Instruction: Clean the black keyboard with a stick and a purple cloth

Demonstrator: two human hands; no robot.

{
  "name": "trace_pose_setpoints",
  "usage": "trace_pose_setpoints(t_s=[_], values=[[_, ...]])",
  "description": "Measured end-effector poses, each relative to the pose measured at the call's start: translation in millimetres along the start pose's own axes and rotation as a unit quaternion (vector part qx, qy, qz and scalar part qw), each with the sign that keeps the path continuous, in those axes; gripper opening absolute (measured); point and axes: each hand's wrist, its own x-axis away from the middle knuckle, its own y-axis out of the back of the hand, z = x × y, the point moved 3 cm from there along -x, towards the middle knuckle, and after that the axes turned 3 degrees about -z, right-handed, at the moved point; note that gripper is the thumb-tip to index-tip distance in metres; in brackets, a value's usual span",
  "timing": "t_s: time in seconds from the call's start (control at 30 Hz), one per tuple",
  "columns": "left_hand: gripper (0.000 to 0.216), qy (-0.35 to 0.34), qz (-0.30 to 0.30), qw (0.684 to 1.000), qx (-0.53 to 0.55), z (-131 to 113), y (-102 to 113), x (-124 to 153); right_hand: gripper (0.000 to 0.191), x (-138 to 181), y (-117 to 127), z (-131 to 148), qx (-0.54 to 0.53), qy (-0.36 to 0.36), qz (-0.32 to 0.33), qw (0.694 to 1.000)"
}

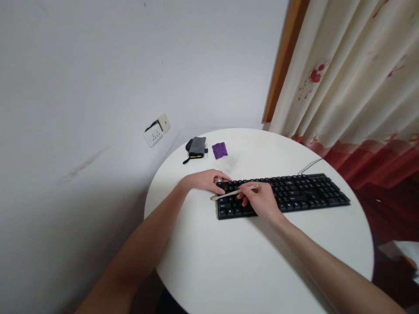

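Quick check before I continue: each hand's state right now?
Left hand: partly open, at the left end of the keyboard.
Right hand: closed, holding a slim pale tool.

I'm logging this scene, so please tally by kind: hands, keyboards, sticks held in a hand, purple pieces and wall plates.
Hands: 2 (left hand, right hand)
Keyboards: 1 (black keyboard)
Held sticks: 1 (pale stick)
Purple pieces: 1 (purple square)
Wall plates: 2 (socket plate, smaller plate)
Total: 7
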Motion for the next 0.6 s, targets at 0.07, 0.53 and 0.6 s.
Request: trace_pose_setpoints(t_s=[0.07, 0.53, 0.6], values=[[0.059, 0.000, 0.012, 1.000, -0.008, 0, -1, 0, 0.024, 0, 1, 0, 0.005, 0.000, 0.001, 1.000], [0.058, -0.008, 0.036, 0.999, -0.027, 2, -2, -2, 0.023, -8, 19, 2, 0.066, -0.025, 0.000, 0.997], [0.058, -0.011, 0.038, 0.999, -0.029, 4, -2, -2, 0.024, -11, 26, 4, 0.129, -0.009, 0.013, 0.992]])
